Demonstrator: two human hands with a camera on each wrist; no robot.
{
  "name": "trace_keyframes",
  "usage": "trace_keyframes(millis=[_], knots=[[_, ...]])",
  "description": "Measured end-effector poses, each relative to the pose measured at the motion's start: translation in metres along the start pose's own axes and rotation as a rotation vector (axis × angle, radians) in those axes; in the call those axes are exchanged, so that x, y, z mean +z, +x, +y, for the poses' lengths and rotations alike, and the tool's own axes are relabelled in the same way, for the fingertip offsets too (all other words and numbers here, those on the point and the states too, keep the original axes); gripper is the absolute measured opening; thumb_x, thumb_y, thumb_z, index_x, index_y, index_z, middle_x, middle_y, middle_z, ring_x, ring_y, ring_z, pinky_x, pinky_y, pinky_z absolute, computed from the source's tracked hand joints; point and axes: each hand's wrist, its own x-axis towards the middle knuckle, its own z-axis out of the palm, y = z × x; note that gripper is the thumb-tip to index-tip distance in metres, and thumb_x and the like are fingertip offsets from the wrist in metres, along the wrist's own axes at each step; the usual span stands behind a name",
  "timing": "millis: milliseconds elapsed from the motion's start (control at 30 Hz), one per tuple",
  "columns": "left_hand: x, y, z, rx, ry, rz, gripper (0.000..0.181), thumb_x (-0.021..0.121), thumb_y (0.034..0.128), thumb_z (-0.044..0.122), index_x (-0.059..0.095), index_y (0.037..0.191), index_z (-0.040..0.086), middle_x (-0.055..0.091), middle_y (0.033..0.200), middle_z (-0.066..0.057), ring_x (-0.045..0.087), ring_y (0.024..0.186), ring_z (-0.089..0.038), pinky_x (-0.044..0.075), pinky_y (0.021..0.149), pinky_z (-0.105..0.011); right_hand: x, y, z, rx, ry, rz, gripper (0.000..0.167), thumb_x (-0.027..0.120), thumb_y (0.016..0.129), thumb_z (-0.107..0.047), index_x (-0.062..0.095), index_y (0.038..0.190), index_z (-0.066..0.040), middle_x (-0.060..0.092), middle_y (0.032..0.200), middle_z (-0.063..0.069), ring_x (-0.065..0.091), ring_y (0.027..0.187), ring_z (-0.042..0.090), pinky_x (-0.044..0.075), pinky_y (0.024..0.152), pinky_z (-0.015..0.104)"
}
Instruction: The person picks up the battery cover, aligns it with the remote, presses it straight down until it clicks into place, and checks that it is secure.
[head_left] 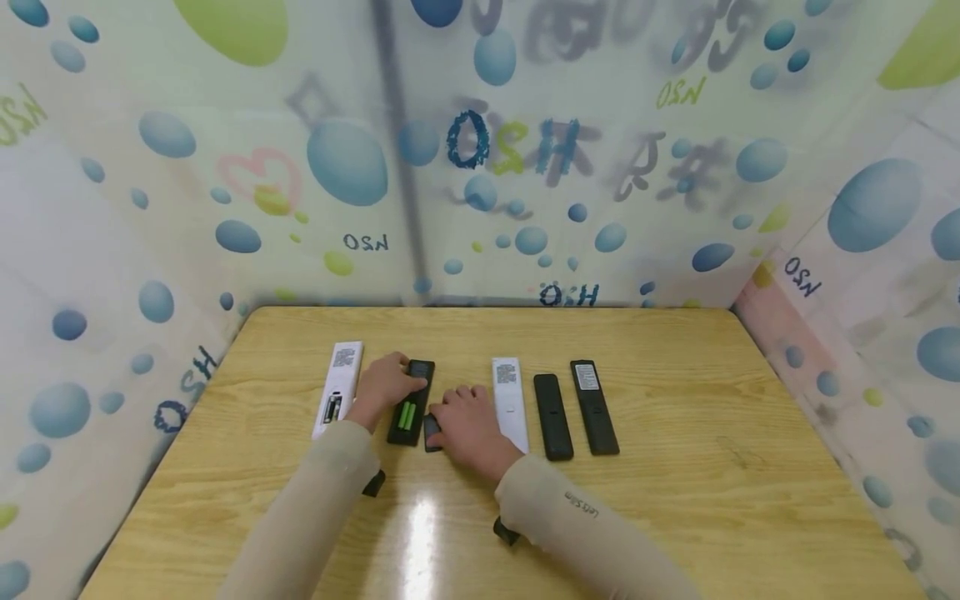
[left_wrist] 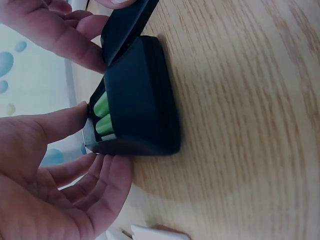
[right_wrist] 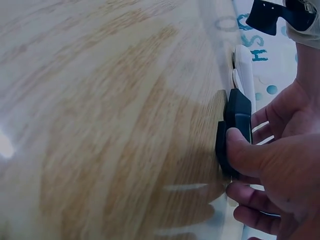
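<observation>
On the wooden table lies a black remote control (head_left: 422,372), its battery compartment uncovered and green batteries (head_left: 407,416) lying inside. My left hand (head_left: 382,387) holds this remote by its sides, thumb on one edge and fingers on the other, as the left wrist view shows. Just to the right, my right hand (head_left: 471,429) pinches a dark battery cover (left_wrist: 125,27) between thumb and fingers. The cover stands tilted beside the remote, apart from the compartment opening. In the right wrist view the thumb lies over the cover (right_wrist: 221,145), hiding part of it.
Left of the hands lies a white remote (head_left: 327,412) with its compartment uncovered. To the right are another white remote (head_left: 510,408), partly behind my right hand, and two black remotes (head_left: 553,417), the farther one (head_left: 596,417) bearing a white label. A patterned curtain (head_left: 480,250) borders the table (head_left: 675,517).
</observation>
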Motion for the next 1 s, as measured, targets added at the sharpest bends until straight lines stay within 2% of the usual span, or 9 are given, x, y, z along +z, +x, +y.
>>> trace_keyframes(millis=[133,267,433,667,900,1000], knots=[[-0.001,-0.002,0.001,-0.017,-0.024,-0.010,0.062,0.067,0.0907,0.037,0.047,0.139,0.002,0.055,0.136,-0.022,0.056,0.112,-0.031,0.049,0.096,-0.045,-0.001,0.000,0.000,-0.004,0.025,0.005,0.051,0.061,0.086,-0.060,0.065,0.125,-0.027,0.063,0.117,-0.003,0.054,0.108,0.019,0.040,0.098,0.042],[-0.002,-0.003,0.002,-0.007,-0.041,-0.005,0.063,0.067,0.0898,0.037,0.048,0.139,0.001,0.056,0.134,-0.022,0.057,0.109,-0.031,0.050,0.093,-0.043,-0.003,0.001,0.001,-0.006,0.051,0.016,0.049,0.066,0.084,-0.058,0.067,0.120,-0.025,0.065,0.111,-0.003,0.055,0.102,0.019,0.040,0.096,0.041],[-0.001,-0.003,0.001,0.013,-0.050,0.005,0.065,0.068,0.0886,0.038,0.047,0.140,0.003,0.056,0.136,-0.022,0.057,0.114,-0.033,0.049,0.095,-0.045,-0.007,0.002,0.001,-0.005,0.070,0.008,0.046,0.071,0.081,-0.057,0.069,0.113,-0.024,0.068,0.104,-0.005,0.057,0.096,0.017,0.041,0.094,0.041],[0.000,-0.004,0.001,0.037,-0.080,0.036,0.065,0.071,0.0858,0.038,0.050,0.139,0.007,0.057,0.134,-0.022,0.057,0.115,-0.036,0.049,0.095,-0.047,-0.015,0.001,0.001,0.014,0.110,0.021,0.032,0.076,0.079,-0.048,0.073,0.102,-0.026,0.073,0.095,-0.009,0.062,0.089,0.016,0.042,0.092,0.041],[0.001,-0.003,-0.001,0.053,-0.137,0.051,0.059,0.067,0.0897,0.036,0.050,0.139,0.008,0.057,0.134,-0.022,0.058,0.116,-0.035,0.050,0.094,-0.047,-0.020,-0.003,0.004,-0.002,0.125,0.043,0.026,0.074,0.080,-0.047,0.076,0.100,-0.031,0.074,0.090,-0.014,0.065,0.087,0.013,0.043,0.093,0.041],[0.001,-0.002,-0.003,0.064,-0.158,0.053,0.058,0.065,0.0916,0.035,0.050,0.140,0.007,0.059,0.132,-0.022,0.060,0.114,-0.035,0.051,0.093,-0.046,-0.020,-0.003,0.007,-0.011,0.198,0.056,0.022,0.074,0.082,-0.045,0.077,0.097,-0.030,0.074,0.089,-0.016,0.066,0.086,0.010,0.042,0.092,0.041]])
